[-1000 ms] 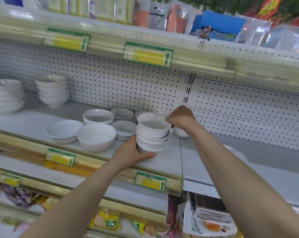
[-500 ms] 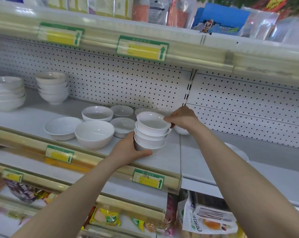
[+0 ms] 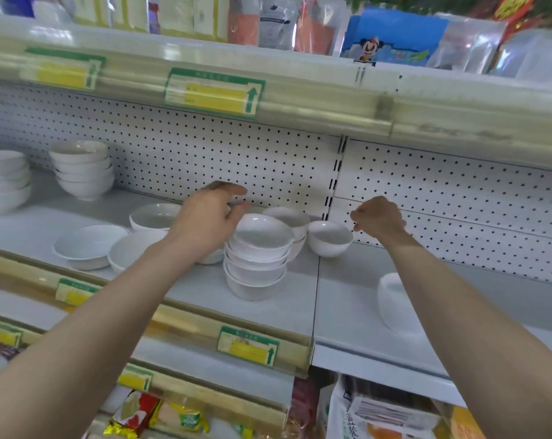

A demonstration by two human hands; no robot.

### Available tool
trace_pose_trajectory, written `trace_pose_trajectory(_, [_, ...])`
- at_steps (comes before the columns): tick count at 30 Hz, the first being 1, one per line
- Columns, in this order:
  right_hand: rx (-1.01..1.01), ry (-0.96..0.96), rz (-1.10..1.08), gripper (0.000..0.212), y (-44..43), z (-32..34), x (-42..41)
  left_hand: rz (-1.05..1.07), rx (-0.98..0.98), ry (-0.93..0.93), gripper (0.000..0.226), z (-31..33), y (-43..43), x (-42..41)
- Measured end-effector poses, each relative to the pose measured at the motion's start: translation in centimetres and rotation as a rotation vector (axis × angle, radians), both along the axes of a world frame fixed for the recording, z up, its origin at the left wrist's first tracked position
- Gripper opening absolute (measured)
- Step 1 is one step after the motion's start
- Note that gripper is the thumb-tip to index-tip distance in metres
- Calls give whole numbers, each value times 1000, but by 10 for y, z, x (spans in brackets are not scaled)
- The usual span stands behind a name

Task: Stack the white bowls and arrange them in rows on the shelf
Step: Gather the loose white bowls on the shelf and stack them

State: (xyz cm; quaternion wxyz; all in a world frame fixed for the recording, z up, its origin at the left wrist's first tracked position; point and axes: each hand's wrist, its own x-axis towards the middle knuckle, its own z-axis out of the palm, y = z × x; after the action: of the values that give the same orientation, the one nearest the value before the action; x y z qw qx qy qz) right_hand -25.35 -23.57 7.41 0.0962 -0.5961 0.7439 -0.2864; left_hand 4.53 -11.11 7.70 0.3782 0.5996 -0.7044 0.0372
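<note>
A stack of several small white bowls (image 3: 258, 264) stands on the grey shelf (image 3: 287, 308), its top bowl tilted. My left hand (image 3: 210, 213) hovers above and left of the stack with fingers spread, holding nothing. My right hand (image 3: 377, 217) hangs to the right with fingers loosely curled, empty, just past a single white bowl (image 3: 330, 237). Another bowl (image 3: 289, 217) sits behind the stack. Loose bowls lie to the left: a shallow one (image 3: 89, 245), a deeper one (image 3: 132, 248) partly hidden by my forearm, and one behind (image 3: 154, 215).
Two taller bowl stacks stand at the far left (image 3: 83, 169) (image 3: 4, 182). A lone bowl (image 3: 395, 302) sits on the right shelf section behind my right forearm. A pegboard backs the shelf. The upper shelf edge (image 3: 214, 93) overhangs, and packaged goods fill the shelves above and below.
Both hands have let go of the bowl stack. My left hand rose up and over it; my right hand drew away to the right. The stack now stands alone on the shelf.
</note>
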Motion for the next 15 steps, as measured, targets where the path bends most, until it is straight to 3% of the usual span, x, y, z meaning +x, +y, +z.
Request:
trace_pose_trajectory(6, [177,213,0,7,-50,-26,-19,-42,418,-429,41,28,-51,-82])
trace_pose_trajectory(9, [255,264,87,16,-69,-35,-21,-57,509,-559,39,22,-67,-104])
trace_pose_trajectory(15, [388,282,156,14,-89,-43,-15,44,600,-595,39,10,-76,-116])
